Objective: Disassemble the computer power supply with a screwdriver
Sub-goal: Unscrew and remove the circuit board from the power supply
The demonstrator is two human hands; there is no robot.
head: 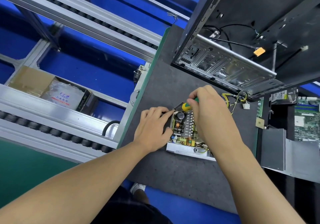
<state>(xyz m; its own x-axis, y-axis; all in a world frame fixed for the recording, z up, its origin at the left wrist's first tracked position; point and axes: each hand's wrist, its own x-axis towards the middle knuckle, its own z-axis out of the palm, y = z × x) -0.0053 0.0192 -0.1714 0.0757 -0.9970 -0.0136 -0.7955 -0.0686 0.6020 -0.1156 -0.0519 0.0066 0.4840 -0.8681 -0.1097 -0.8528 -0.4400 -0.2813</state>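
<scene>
The opened power supply (181, 128) lies on the dark grey mat, its circuit board with coils and capacitors exposed and its metal shell wall (187, 152) facing me. My right hand (207, 113) grips a yellow-and-green screwdriver (187, 105) upright over the board's far corner; the tip is hidden. My left hand (153, 128) rests on the unit's left side, index finger and thumb touching its edge. The supply's yellow and black cable bundle (237, 98) trails off to the right.
An empty black computer case (242, 54) stands open just behind the supply. A motherboard (307, 119), a memory stick (260, 107) and a small chip (259, 123) lie at the right. A grey metal cover (273, 151) lies right of the mat. Conveyor rails and a cardboard box (31, 81) are at the left.
</scene>
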